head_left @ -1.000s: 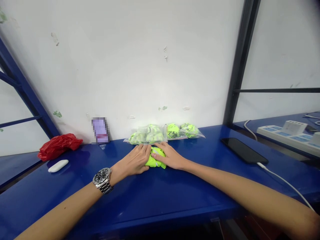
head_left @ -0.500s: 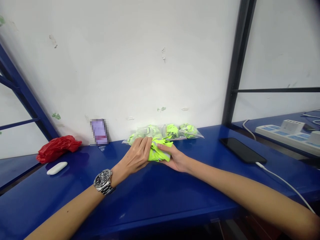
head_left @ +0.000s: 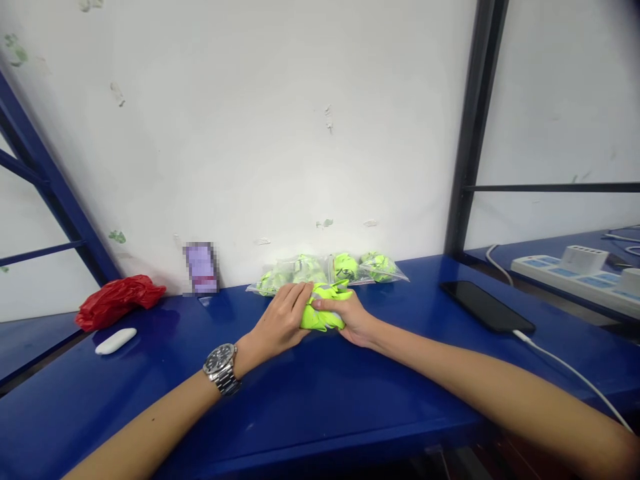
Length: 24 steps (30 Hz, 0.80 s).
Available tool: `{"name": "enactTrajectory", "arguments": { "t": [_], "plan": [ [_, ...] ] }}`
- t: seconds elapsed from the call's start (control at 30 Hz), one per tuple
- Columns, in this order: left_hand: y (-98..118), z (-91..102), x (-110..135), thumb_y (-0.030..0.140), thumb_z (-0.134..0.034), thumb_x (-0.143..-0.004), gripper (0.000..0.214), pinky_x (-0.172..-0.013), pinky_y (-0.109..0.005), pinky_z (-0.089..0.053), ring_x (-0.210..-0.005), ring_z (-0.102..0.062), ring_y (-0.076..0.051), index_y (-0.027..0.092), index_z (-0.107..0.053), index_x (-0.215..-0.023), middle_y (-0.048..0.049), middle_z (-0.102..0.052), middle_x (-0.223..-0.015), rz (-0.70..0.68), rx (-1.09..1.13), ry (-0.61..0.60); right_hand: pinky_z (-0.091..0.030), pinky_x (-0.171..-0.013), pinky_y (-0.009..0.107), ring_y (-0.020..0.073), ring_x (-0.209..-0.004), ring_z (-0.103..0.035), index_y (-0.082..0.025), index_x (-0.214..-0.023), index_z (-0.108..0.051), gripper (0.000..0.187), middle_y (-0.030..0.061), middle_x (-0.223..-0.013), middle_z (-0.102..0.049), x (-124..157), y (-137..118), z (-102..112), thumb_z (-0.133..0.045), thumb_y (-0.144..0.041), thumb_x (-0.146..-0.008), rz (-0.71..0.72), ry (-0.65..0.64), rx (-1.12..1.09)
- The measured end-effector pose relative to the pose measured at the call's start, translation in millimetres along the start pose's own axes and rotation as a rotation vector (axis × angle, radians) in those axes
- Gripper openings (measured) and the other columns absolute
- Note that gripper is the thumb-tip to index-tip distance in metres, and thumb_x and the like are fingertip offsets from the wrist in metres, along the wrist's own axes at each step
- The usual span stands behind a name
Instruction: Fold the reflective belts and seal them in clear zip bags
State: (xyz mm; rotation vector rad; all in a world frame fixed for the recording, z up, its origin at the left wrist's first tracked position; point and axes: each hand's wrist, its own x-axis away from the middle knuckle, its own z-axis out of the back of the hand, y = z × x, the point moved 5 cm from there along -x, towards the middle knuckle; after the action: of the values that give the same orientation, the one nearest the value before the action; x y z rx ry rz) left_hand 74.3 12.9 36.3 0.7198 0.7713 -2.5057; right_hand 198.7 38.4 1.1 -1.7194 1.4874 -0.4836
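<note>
A crumpled neon-yellow reflective fabric bundle (head_left: 324, 317) sits on the blue table (head_left: 350, 413), gripped between my two hands. My left hand (head_left: 279, 318) presses its fingers against the bundle's left side, and a steel wristwatch (head_left: 221, 367) sits on that wrist. My right hand (head_left: 350, 320) curls around the right side, thumb lying across the top. Just behind my hands, clear zip bags (head_left: 290, 278) of similar neon-yellow fabric lie against the wall, partly hidden by my left hand.
A red plastic bag (head_left: 120, 303) and a white oval object (head_left: 115, 341) lie to the left. A pixelated card (head_left: 201, 268) leans on the wall. To the right are a black phone (head_left: 487, 307) on a white cable and a power strip (head_left: 575, 277) beyond a dark metal post (head_left: 473, 127).
My hands have closed in around the bundle, which is now more compact and slightly further right. My left wrist has moved right, and the view has tilted slightly upward.
</note>
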Motion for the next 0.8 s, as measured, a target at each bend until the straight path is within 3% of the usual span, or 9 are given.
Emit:
{"name": "enactTrajectory", "arguments": {
  "t": [0.17,0.27,0.33,0.43,0.53,0.6,0.7,0.8],
  "plan": [
    [-18,-3.4,-14,0.047,-0.065,-0.078,0.092,-0.102,-0.051,-0.039,-0.124,-0.043,-0.036,0.012,-0.016,-0.148,-0.0211,-0.044,-0.136,0.072,0.100,-0.074,-0.055,-0.077,0.039,0.0231,-0.076,-0.068,-0.014,-0.089,-0.070,0.044,0.0061,-0.086,-0.074,-10,-21,12,-0.085,-0.014,-0.047,0.142,0.059,0.096],
    [-44,-9.2,-26,0.064,-0.058,-0.079,0.097,-0.104,-0.050,-0.037,-0.130,-0.039,-0.035,0.012,-0.015,-0.148,-0.0224,-0.038,-0.143,0.166,0.092,-0.077,-0.056,-0.076,0.039,0.0246,-0.076,-0.069,-0.013,-0.085,-0.070,0.043,0.0080,-0.085,-0.074,-16,-43,25,-0.085,-0.014,-0.045,0.206,0.156,0.118],
    [-59,-21.2,-34,0.066,-0.054,-0.081,0.089,-0.104,-0.050,-0.036,-0.130,-0.040,-0.035,0.011,-0.024,-0.145,-0.0228,-0.041,-0.141,0.182,0.023,-0.138,-0.057,-0.074,0.039,0.0257,-0.075,-0.070,-0.012,-0.078,-0.069,0.040,0.0093,-0.084,-0.074,-21,-57,38,-0.086,-0.014,-0.042,0.233,0.235,0.139],
    [-70,-46.5,-39,0.059,-0.054,-0.085,0.076,-0.103,-0.047,-0.036,-0.129,-0.043,-0.035,0.007,-0.035,-0.137,-0.0239,-0.046,-0.137,0.133,-0.110,-0.322,-0.058,-0.074,0.038,0.0254,-0.077,-0.070,-0.012,-0.075,-0.068,0.037,0.0087,-0.083,-0.074,-28,-72,59,-0.085,-0.013,-0.042,0.267,0.321,0.140],
    [-64,-59.3,-38,0.042,-0.046,-0.095,0.046,-0.096,-0.044,-0.040,-0.111,-0.058,-0.029,0.010,-0.045,-0.128,-0.0184,-0.060,-0.120,0.124,-0.170,-0.410,-0.058,-0.076,0.037,0.0257,-0.082,-0.070,-0.013,-0.076,-0.068,0.037,0.0084,-0.086,-0.074,-33,-79,74,-0.085,-0.012,-0.044,0.290,0.375,0.137],
    [-51,-56.0,-33,0.032,-0.038,-0.099,0.033,-0.092,-0.045,-0.041,-0.098,-0.062,-0.027,0.011,-0.049,-0.121,-0.0153,-0.066,-0.106,0.129,-0.188,-0.409,-0.058,-0.076,0.036,0.0262,-0.084,-0.070,-0.012,-0.076,-0.068,0.036,0.0088,-0.087,-0.074,-34,-81,78,-0.084,-0.012,-0.044,0.290,0.387,0.143],
    [-25,-37.2,-17,0.033,-0.034,-0.099,0.033,-0.090,-0.048,-0.039,-0.088,-0.063,-0.027,0.013,-0.051,-0.119,-0.0132,-0.067,-0.093,0.123,-0.220,-0.419,-0.058,-0.075,0.037,0.0274,-0.086,-0.070,-0.012,-0.077,-0.068,0.036,0.0095,-0.088,-0.074,-34,-81,76,-0.084,-0.014,-0.045,0.270,0.374,0.156],
    [-6,-13.4,2,0.036,-0.035,-0.098,0.032,-0.087,-0.049,-0.040,-0.082,-0.062,-0.026,0.015,-0.057,-0.109,-0.0100,-0.067,-0.082,0.119,-0.203,-0.543,-0.058,-0.075,0.036,0.0274,-0.087,-0.069,-0.012,-0.077,-0.069,0.037,0.0094,-0.087,-0.074,-32,-77,72,-0.085,-0.014,-0.044,0.245,0.357,0.167]
  ]
}}
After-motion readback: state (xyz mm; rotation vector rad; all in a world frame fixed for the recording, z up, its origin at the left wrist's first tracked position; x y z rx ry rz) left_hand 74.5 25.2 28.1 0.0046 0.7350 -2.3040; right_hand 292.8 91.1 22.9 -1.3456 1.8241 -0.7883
